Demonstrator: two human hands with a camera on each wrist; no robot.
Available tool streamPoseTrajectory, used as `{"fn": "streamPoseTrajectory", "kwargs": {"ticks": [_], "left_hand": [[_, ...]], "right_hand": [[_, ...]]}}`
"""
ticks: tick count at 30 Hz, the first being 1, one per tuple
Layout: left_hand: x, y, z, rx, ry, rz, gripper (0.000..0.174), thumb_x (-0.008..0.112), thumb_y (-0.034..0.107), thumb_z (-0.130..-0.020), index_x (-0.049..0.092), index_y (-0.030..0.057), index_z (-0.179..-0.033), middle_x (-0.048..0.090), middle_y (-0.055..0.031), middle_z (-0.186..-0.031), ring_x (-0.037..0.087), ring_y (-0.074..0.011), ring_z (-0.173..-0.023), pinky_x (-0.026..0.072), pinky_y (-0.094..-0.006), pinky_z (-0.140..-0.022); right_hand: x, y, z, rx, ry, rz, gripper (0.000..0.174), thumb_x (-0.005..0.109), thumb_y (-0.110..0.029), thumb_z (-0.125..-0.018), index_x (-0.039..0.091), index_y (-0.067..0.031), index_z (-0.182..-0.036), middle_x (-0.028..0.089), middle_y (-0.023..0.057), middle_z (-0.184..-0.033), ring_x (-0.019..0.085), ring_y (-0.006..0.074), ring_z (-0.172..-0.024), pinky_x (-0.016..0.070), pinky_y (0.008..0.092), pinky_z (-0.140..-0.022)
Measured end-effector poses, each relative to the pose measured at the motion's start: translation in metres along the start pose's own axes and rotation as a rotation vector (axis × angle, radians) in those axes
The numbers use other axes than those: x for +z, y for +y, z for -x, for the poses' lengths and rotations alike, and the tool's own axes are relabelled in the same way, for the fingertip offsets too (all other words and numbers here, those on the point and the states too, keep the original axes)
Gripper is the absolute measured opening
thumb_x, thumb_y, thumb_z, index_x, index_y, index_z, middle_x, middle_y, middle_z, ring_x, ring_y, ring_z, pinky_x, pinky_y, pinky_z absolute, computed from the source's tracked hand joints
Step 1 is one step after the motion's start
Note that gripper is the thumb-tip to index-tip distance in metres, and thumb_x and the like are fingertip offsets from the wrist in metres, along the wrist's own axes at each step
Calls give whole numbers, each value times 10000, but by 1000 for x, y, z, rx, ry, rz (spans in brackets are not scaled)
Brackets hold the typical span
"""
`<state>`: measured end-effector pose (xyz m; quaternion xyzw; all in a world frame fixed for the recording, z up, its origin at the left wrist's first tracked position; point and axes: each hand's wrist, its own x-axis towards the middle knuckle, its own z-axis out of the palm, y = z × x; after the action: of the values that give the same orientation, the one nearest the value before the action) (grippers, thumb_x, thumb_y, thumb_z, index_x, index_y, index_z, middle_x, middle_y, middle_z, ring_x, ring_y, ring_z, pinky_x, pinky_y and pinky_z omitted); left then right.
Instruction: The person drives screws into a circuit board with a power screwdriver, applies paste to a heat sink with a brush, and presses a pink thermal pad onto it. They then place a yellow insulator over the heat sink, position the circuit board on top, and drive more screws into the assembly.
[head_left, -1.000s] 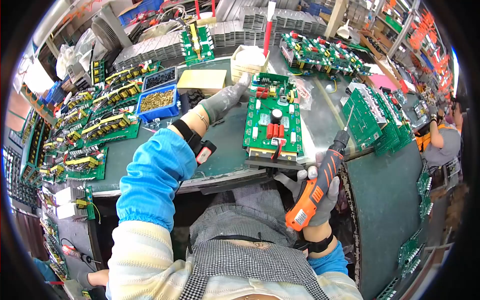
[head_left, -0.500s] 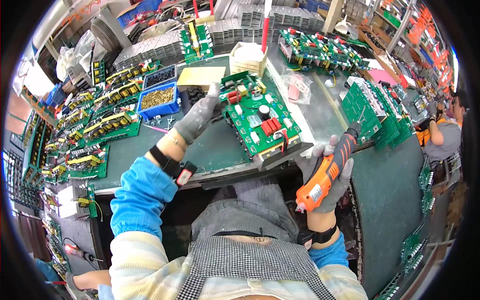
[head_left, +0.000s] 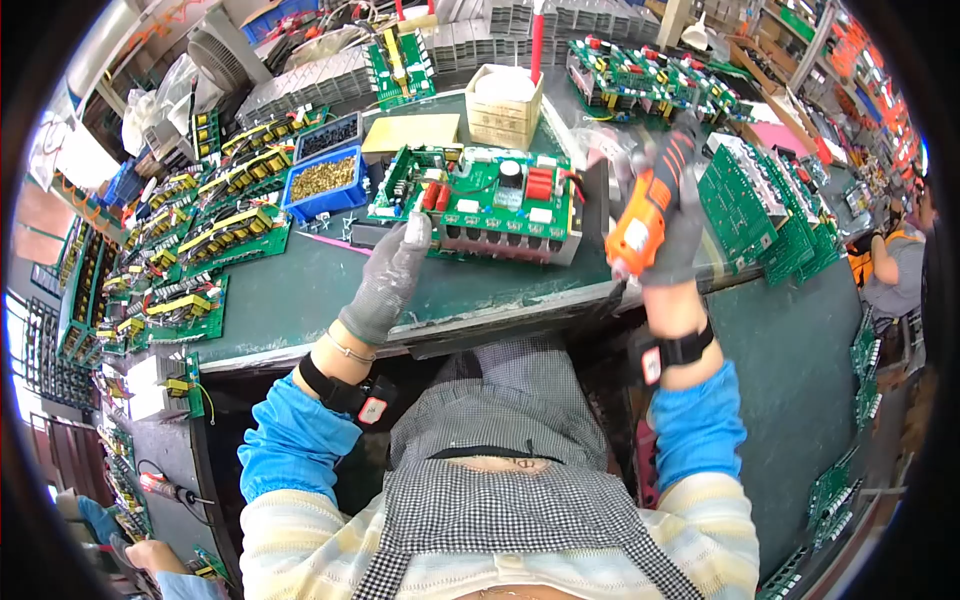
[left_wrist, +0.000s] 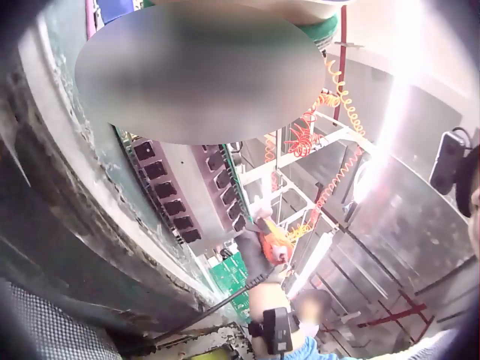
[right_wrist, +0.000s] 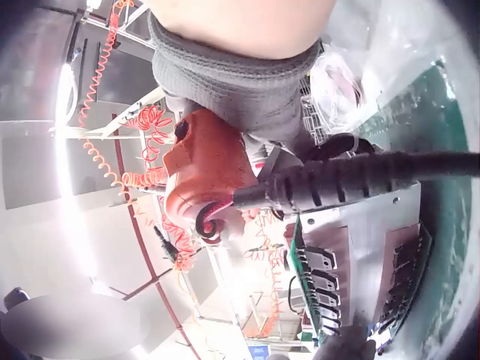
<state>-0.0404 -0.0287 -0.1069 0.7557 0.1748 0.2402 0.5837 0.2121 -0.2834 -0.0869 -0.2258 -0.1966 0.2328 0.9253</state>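
A green circuit board (head_left: 480,205) with red and white components lies crosswise on the bench, mounted over a metal heat sink (head_left: 505,245). My gloved left hand (head_left: 385,285) is at its left front corner, straight fingertips overlapping the edge in the head view. In the left wrist view most of that hand is blurred out. Beyond the board's right end, my gloved right hand (head_left: 680,235) grips an orange and dark electric screwdriver (head_left: 640,225), its front end pointing away from me and motion-blurred. The tool's thick black cord (right_wrist: 337,182) crosses the right wrist view.
Left of the board are a blue bin (head_left: 325,185) of brass-coloured screws and rows of boards with yellow parts (head_left: 215,235). A cardboard box (head_left: 503,105) stands behind. Upright green boards (head_left: 745,190) lean at right. The bench's front edge (head_left: 480,320) runs close before me.
The circuit board has swung from lengthwise to crosswise, its far end coming round to the left with my left hand. My right hand has moved up and forward with the screwdriver, off the board's near end.
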Motion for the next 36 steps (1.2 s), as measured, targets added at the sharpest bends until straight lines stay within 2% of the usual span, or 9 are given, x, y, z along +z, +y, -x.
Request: {"fn": "streamPoseTrajectory", "kwargs": {"ticks": [3, 8, 12, 18, 21, 26, 30, 33, 36], "left_hand": [[11, 9, 5, 113, 30, -147, 604, 449, 535, -1041, 641, -37, -1073, 607, -146, -914, 540, -178, -911, 443, -338, -856], [21, 52, 28, -61, -107, -254, 575, 468, 550, -1020, 658, 8, -1047, 631, -201, -919, 574, -349, -881, 450, -424, -837], [13, 49, 39, -62, -125, -585, 501, 591, 476, -966, 657, 8, -1131, 675, -186, -1067, 612, -355, -1017, 475, -452, -895], [-9, 133, 40, 207, -463, -673, 559, 769, 333, -856, 599, 37, -1299, 654, -182, -1189, 604, -352, -1148, 458, -420, -1030], [22, 159, -20, 815, -347, -1010, 746, 819, 337, -764, 538, 9, -1372, 546, -194, -1395, 514, -382, -1291, 426, -439, -1068], [66, 122, -84, 858, -451, -1402, 1019, 738, 655, -756, 376, 66, -1505, 380, -216, -1528, 404, -403, -1393, 408, -454, -1107], [79, 109, -83, 509, -546, -1191, 961, 758, 573, -779, 373, 87, -1514, 445, -207, -1471, 565, -390, -1236, 475, -431, -1034], [84, 107, -77, 551, -483, -1220, 891, 783, 368, -802, 344, 87, -1525, 487, -210, -1412, 580, -388, -1208, 498, -442, -994], [90, 110, -75, 543, -447, -1300, 880, 776, 356, -817, 331, 95, -1530, 483, -207, -1409, 582, -410, -1192, 498, -458, -991]], "right_hand": [[4, -3, -30, 127, -202, -87, 539, 568, -432, -992, 530, -10, -1327, 638, 119, -1176, 527, 329, -1289, 447, 495, -1097], [-8, 0, -72, 271, -175, -175, 489, 555, -444, -999, 604, -8, -1215, 685, 175, -1119, 591, 371, -1231, 488, 444, -1049], [4, 1, -57, 217, -70, -122, 484, 561, -450, -994, 598, -21, -1215, 687, 168, -1088, 650, 364, -1132, 570, 419, -927], [-11, -32, 11, 53, -82, 28, 562, 604, -431, -975, 499, -16, -1340, 667, 158, -1029, 665, 209, -868, 574, 328, -796], [8, -38, 62, -57, -20, 59, 585, 612, -362, -976, 431, -10, -1407, 655, 135, -1042, 637, 195, -1005, 535, 321, -913], [12, -45, 122, -65, -26, 92, 632, 604, -373, -969, 382, -2, -1430, 659, 122, -1042, 634, 230, -1065, 470, 350, -1042], [4, -38, 137, -128, 38, 247, 527, 551, -437, -973, 554, 28, -1221, 675, 129, -988, 642, 257, -1063, 470, 356, -1011], [-3, -23, 131, -51, 82, 175, 445, 566, -401, -968, 606, 25, -1088, 686, 119, -977, 654, 271, -998, 469, 389, -1016], [-1, -9, 106, -28, 8, -40, 459, 584, -343, -974, 508, 20, -1244, 677, 116, -989, 662, 305, -1018, 443, 486, -1094]]}}
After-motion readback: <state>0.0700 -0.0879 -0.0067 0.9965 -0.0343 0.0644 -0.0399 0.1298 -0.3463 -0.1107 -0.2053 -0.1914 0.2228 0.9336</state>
